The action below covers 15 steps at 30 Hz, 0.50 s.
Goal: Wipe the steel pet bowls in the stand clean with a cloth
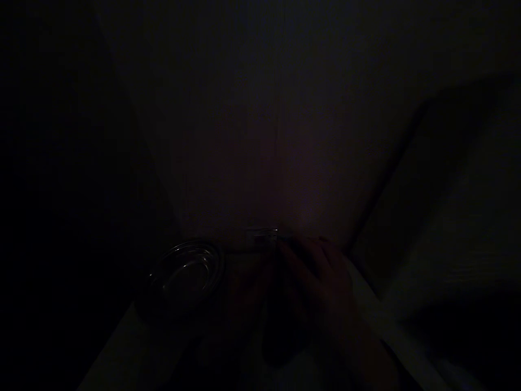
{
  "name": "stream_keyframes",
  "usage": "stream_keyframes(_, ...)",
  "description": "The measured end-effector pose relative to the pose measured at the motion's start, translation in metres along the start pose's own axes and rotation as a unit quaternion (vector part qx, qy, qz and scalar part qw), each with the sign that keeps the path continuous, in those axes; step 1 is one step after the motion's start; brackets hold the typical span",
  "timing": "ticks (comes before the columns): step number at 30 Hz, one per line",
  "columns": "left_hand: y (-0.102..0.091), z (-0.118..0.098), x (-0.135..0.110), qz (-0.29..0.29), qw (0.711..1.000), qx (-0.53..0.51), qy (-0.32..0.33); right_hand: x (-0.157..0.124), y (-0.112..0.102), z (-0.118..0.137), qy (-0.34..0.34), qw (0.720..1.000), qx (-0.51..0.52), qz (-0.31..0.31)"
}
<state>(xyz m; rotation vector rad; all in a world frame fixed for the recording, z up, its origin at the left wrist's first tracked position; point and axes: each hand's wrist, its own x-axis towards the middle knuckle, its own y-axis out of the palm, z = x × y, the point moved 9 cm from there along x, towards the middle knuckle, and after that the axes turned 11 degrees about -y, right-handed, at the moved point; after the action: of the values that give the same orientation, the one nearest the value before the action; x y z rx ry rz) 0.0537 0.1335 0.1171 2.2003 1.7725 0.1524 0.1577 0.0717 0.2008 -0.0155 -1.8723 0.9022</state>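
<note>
The view is very dark and little detail shows. My right hand (321, 277) reaches in from the lower right, its fingers bent and close together at a small shiny, see-through box-like thing (260, 237). What those fingers grip is lost in the dark. My left hand (244, 296) is a faint shape just below the same thing, and its fingers cannot be made out. To the left of it lies a shiny round metal bowl (185, 274), seen at a slant. Between my wrists is a dark shape (285, 331) whose kind I cannot tell.
A pale surface (118, 347) lies under the bowl and hands. Behind it rises a plain wall (244, 136). On the right stands a large slanted panel with a dark edge (407, 201). The far left is black.
</note>
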Motion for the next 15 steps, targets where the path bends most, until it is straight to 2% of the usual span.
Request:
stream_keyframes(3,-0.004,-0.003,-0.001,-0.028,0.999,0.021,0.008,0.000,0.000,0.003,-0.008,1.000,-0.001,-0.002)
stream_keyframes(9,0.009,-0.007,-0.006,-0.007,1.000,0.027,0.004,0.000,-0.001,-0.006,0.023,1.000,0.006,0.005)
stream_keyframes(15,0.006,-0.009,-0.002,-0.024,1.000,-0.004,0.007,0.000,0.000,0.006,-0.028,0.999,0.003,0.017)
